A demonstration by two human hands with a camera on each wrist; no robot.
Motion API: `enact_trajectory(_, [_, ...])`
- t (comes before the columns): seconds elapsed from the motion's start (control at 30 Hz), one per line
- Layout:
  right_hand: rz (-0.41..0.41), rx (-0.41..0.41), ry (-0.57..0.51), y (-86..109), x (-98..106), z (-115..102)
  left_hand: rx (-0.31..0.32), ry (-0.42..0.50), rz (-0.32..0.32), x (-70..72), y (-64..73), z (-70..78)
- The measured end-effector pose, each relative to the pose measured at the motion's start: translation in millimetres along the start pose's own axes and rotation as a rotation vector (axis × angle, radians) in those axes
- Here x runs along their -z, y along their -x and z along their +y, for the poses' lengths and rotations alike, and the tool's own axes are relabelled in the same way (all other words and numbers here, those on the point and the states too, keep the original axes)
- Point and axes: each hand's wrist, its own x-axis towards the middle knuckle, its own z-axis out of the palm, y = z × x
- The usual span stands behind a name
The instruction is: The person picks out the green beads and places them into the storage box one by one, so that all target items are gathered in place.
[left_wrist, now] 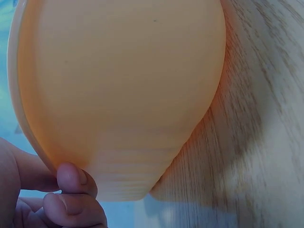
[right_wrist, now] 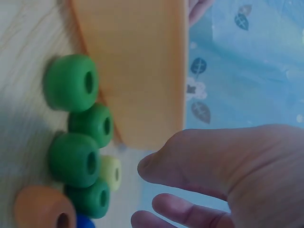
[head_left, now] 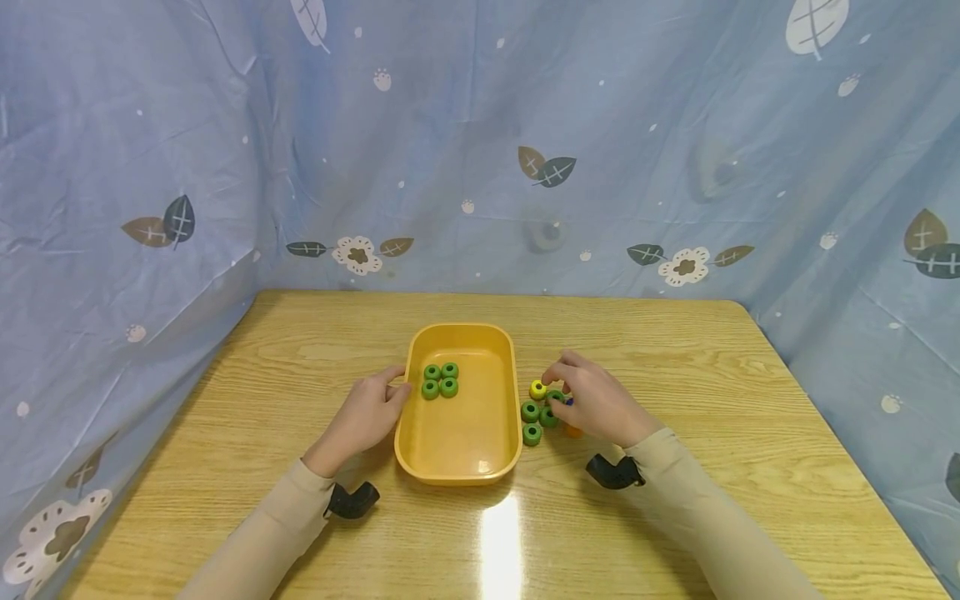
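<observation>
On the table stands a yellow-orange tray (head_left: 480, 429) with several green beads (head_left: 448, 388) grouped inside it, near its left wall. My left hand (head_left: 369, 408) grips the tray's left rim; in the left wrist view its thumb and fingers close round the edge. To the tray's right, my right hand (head_left: 600, 404) hovers over loose beads, thumb and fingers spread apart with nothing between them. Several green beads (right_wrist: 73, 159) lie there, with a yellow bead (right_wrist: 109, 166) beyond them. An orange bead (right_wrist: 40, 208) and a blue bead (right_wrist: 84, 222) sit partly hidden under the hand in the head view.
The wooden table (head_left: 315, 333) reaches back to a blue curtain (head_left: 450, 150) printed with leaves and flowers, which hangs behind it and along both sides. Black wrist mounts (head_left: 615, 472) hang below both sleeves, just over the tabletop.
</observation>
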Motion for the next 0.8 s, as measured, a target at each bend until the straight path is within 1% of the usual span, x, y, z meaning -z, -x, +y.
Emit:
enact_trajectory(0.33, [-0.026,-0.010,0.005,3.5,-9,11,-0.006,-0.015,0.008,-0.8,0.1,0.1])
enact_trajectory(0.67, [-0.048,-0.014,-0.021,0.3,-16,19,-0.012,-0.020,0.014,-0.6,-0.5,-0.7])
enact_trajectory(0.8, [-0.051,-0.008,-0.012,-0.4,-18,22,-0.012,-0.014,0.010,-0.4,-0.7,-1.2])
